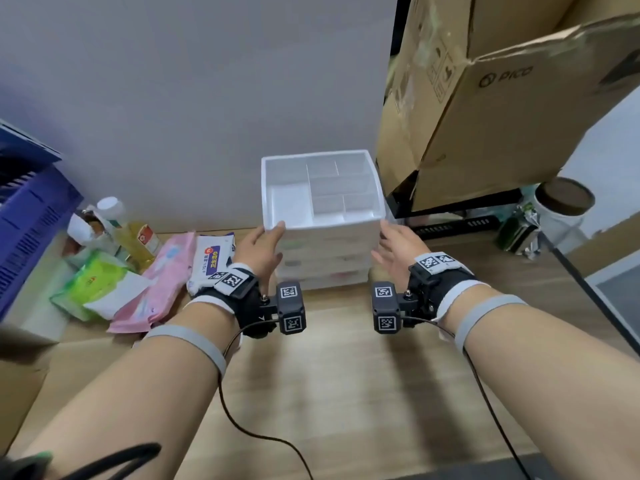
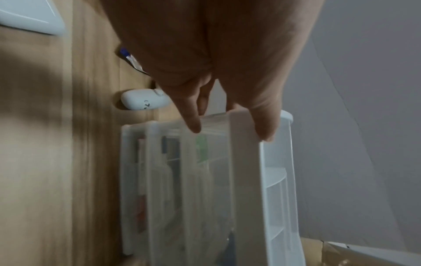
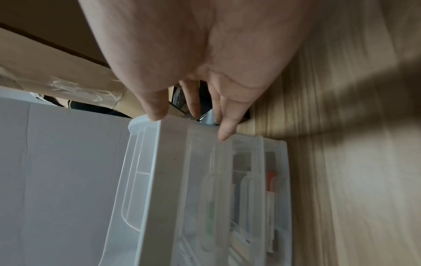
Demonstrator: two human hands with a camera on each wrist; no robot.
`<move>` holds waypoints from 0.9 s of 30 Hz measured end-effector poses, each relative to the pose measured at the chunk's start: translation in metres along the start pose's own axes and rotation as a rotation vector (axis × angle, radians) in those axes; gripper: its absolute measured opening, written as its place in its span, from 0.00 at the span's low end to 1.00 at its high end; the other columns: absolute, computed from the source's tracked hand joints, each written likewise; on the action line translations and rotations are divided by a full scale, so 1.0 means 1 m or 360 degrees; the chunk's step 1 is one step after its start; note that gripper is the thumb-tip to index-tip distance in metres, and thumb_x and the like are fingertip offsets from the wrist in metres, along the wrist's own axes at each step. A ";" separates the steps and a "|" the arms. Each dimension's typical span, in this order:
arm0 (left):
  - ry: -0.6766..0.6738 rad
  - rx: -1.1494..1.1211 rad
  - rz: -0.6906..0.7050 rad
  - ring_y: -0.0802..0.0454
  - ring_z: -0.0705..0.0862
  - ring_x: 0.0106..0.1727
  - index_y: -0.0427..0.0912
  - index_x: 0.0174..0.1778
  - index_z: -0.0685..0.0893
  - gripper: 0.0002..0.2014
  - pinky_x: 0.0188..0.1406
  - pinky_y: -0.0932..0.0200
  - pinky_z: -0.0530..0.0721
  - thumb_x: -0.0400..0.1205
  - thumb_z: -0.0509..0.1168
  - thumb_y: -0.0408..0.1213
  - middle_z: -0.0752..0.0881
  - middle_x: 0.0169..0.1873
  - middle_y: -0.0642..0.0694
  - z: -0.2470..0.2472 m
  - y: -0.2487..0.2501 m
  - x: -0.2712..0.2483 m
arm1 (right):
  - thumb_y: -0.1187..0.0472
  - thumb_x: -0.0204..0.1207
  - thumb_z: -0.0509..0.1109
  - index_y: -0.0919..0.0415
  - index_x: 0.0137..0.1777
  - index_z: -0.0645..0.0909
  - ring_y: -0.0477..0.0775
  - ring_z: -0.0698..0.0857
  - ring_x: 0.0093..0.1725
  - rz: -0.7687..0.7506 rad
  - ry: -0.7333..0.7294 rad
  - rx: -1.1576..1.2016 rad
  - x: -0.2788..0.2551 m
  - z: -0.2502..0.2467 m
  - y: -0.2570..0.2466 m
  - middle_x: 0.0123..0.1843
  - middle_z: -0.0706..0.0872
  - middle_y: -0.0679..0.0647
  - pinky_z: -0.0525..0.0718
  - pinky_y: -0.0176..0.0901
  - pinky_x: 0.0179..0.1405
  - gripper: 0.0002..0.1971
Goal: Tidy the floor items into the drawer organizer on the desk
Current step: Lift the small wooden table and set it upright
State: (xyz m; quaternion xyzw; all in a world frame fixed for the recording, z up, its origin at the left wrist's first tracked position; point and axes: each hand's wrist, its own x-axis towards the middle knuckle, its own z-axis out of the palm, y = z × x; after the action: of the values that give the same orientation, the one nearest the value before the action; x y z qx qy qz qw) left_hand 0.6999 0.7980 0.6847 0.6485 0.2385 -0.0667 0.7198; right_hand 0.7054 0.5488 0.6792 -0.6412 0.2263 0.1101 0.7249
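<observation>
While the white translucent plastic drawer organizer (image 1: 323, 216) stands on the wooden desk (image 1: 346, 375), your left hand (image 1: 258, 249) and right hand (image 1: 398, 249) flank its top corners, fingers straight, thumbs touching the rim.

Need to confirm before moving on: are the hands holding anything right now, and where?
The left hand touches the drawer organizer at its top front-left corner. The right hand is open beside its right side; contact unclear.

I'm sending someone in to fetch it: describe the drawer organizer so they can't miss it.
Start at the wooden desk and go to its back edge against the grey wall. The drawer organizer stands there, left of the cardboard box: the only white, translucent stack of drawers, its top tray split into compartments.
</observation>
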 end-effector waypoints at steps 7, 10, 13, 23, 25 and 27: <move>-0.0047 0.0204 -0.0511 0.43 0.86 0.54 0.35 0.75 0.72 0.26 0.39 0.53 0.89 0.84 0.69 0.41 0.83 0.56 0.36 0.029 -0.055 -0.016 | 0.48 0.85 0.63 0.63 0.80 0.66 0.64 0.81 0.70 0.0175 -0.0017 0.0294 -0.037 -0.047 0.024 0.76 0.75 0.67 0.80 0.50 0.69 0.29; -0.0348 0.0463 -0.0606 0.45 0.87 0.42 0.32 0.69 0.77 0.18 0.37 0.52 0.87 0.86 0.65 0.38 0.86 0.44 0.39 0.095 -0.077 -0.045 | 0.50 0.85 0.63 0.66 0.70 0.74 0.64 0.83 0.68 0.0245 0.0048 0.0359 -0.077 -0.110 0.044 0.69 0.81 0.68 0.82 0.49 0.63 0.22; -0.0702 0.0617 -0.0609 0.44 0.86 0.48 0.35 0.69 0.78 0.17 0.41 0.51 0.86 0.87 0.63 0.38 0.88 0.52 0.38 0.182 -0.099 -0.082 | 0.55 0.83 0.67 0.65 0.65 0.77 0.62 0.87 0.60 0.0310 0.0190 0.0490 -0.123 -0.196 0.070 0.61 0.86 0.67 0.85 0.46 0.54 0.16; -0.1639 0.1166 -0.0359 0.43 0.86 0.47 0.42 0.51 0.81 0.05 0.50 0.53 0.83 0.88 0.62 0.38 0.88 0.48 0.38 0.482 -0.243 -0.310 | 0.60 0.83 0.67 0.66 0.65 0.76 0.67 0.85 0.60 0.0411 0.1173 0.0884 -0.322 -0.536 0.214 0.52 0.85 0.67 0.81 0.56 0.69 0.14; -0.1749 0.1277 -0.0306 0.43 0.84 0.46 0.44 0.46 0.81 0.07 0.56 0.48 0.82 0.88 0.61 0.37 0.86 0.46 0.39 0.532 -0.286 -0.356 | 0.61 0.83 0.67 0.66 0.66 0.76 0.67 0.85 0.58 0.0490 0.1290 0.0968 -0.355 -0.595 0.255 0.49 0.85 0.65 0.82 0.58 0.67 0.14; -0.1840 0.1390 -0.0235 0.48 0.85 0.39 0.44 0.46 0.80 0.07 0.55 0.48 0.83 0.88 0.60 0.35 0.86 0.41 0.42 0.590 -0.343 -0.403 | 0.62 0.83 0.67 0.67 0.66 0.77 0.65 0.87 0.52 0.0577 0.1416 0.1006 -0.391 -0.657 0.304 0.46 0.86 0.64 0.85 0.57 0.61 0.14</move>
State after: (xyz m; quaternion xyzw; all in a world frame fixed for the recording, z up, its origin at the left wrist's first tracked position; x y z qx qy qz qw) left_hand 0.3593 0.0916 0.5752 0.7200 -0.1852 -0.5362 0.3998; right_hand 0.1045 0.0026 0.5460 -0.3289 0.6377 -0.1208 0.6860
